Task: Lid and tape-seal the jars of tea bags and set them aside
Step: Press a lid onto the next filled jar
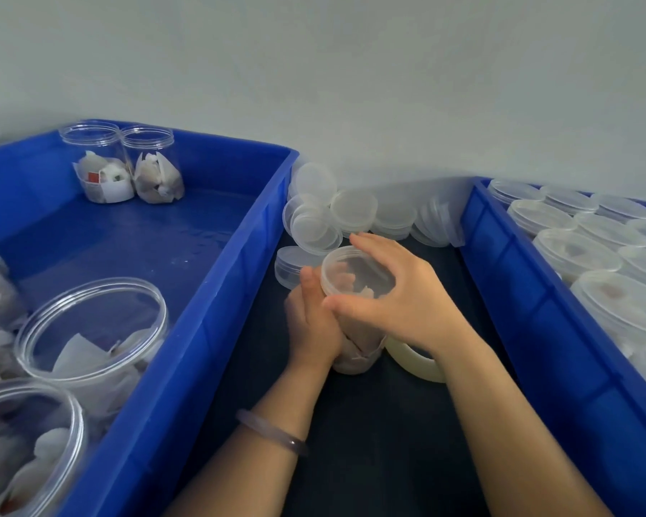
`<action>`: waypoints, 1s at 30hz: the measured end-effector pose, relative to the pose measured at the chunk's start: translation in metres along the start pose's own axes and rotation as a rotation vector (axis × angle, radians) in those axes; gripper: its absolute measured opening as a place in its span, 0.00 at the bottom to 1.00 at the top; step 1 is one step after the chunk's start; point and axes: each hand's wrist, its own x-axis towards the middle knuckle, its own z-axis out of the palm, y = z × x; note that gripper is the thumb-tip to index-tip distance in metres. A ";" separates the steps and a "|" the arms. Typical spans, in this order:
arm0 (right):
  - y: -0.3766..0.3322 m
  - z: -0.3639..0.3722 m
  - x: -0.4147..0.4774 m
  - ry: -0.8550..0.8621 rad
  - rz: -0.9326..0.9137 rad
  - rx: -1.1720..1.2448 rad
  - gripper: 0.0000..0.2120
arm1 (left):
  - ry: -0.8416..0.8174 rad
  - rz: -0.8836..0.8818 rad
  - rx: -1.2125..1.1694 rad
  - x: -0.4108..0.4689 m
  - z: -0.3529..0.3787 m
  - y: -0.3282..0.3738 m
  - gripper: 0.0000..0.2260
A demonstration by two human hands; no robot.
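Jar (pixel 355 358) of tea bags stands upright on the dark table (pixel 370 449), in the gap between the two blue crates. I see the left hand (pixel 314 326) wrapped round its side, fingers clamped on the jar wall. The right hand (pixel 399 292) arches over the lid (pixel 351 272), thumb and fingers spread and gripping its rim; the lid sits on the jar mouth. I can't tell if it's fully seated. A bracelet (pixel 273 432) is on the left wrist.

Tape roll (pixel 414 363) lies just right of the jar, partly hidden under the right wrist. A pile of loose lids (pixel 351 214) is heaped against the wall behind the jar, some leaning on the left crate (pixel 209 263), one close to the left fingertips.

The left crate holds open jars of tea bags: a far pair (pixel 127 169) standing touching in the back corner, and near open jars (pixel 90 330) at the front left. The right crate (pixel 500 255) is packed with lidded jars (pixel 575 251), close together.

Small red tags show on tea bags in the far pair; no writing is readable anywhere.
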 end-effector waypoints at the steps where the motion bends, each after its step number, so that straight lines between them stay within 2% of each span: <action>1: 0.000 0.007 -0.001 0.074 0.004 -0.023 0.43 | 0.053 0.033 0.034 0.000 0.000 0.000 0.24; 3: -0.004 0.026 -0.003 0.285 0.004 -0.145 0.39 | 0.174 0.170 0.261 0.004 -0.002 0.000 0.16; 5: -0.008 0.037 -0.001 0.381 0.021 -0.195 0.35 | 0.260 0.191 0.320 0.006 -0.006 -0.002 0.12; 7: -0.005 0.030 0.004 0.312 0.031 -0.072 0.34 | 0.190 0.046 0.197 0.004 -0.006 -0.001 0.13; 9: -0.002 0.017 0.006 0.168 0.011 0.023 0.39 | 0.032 -0.142 0.050 0.005 -0.004 -0.002 0.21; 10: 0.001 0.013 0.009 0.106 -0.009 0.033 0.42 | -0.001 -0.181 0.028 0.006 -0.003 -0.003 0.22; 12: 0.004 0.018 0.009 0.096 -0.019 0.023 0.44 | 0.032 -0.135 0.146 0.005 -0.001 -0.003 0.19; 14: 0.000 0.028 0.008 0.195 -0.003 0.005 0.43 | 0.121 -0.079 0.265 0.006 0.000 0.000 0.13; 16: 0.002 0.030 0.006 0.228 0.022 0.009 0.48 | 0.148 -0.067 0.251 0.005 0.000 0.002 0.13; 18: 0.019 0.020 -0.004 0.202 0.118 0.085 0.54 | 0.188 -0.110 0.176 0.006 -0.002 0.004 0.20; 19: 0.031 0.012 -0.012 0.181 0.205 0.063 0.53 | 0.198 -0.121 0.154 0.008 -0.002 0.004 0.23; 21: 0.059 -0.005 -0.030 0.058 0.397 -0.202 0.46 | 0.171 -0.118 0.171 0.009 -0.003 0.006 0.24; 23: 0.079 -0.011 -0.045 -0.105 0.443 -0.447 0.37 | 0.138 -0.042 0.227 0.008 -0.006 0.006 0.20; 27: 0.084 -0.002 -0.059 -0.105 0.257 -0.463 0.18 | 0.279 0.246 0.336 -0.011 -0.020 0.017 0.13; 28: 0.082 0.000 -0.060 -0.095 0.224 -0.454 0.14 | 0.218 0.310 0.340 -0.020 -0.022 0.022 0.09; 30: 0.076 0.000 -0.065 -0.045 0.220 -0.350 0.08 | -0.027 0.385 0.389 -0.036 -0.024 0.029 0.03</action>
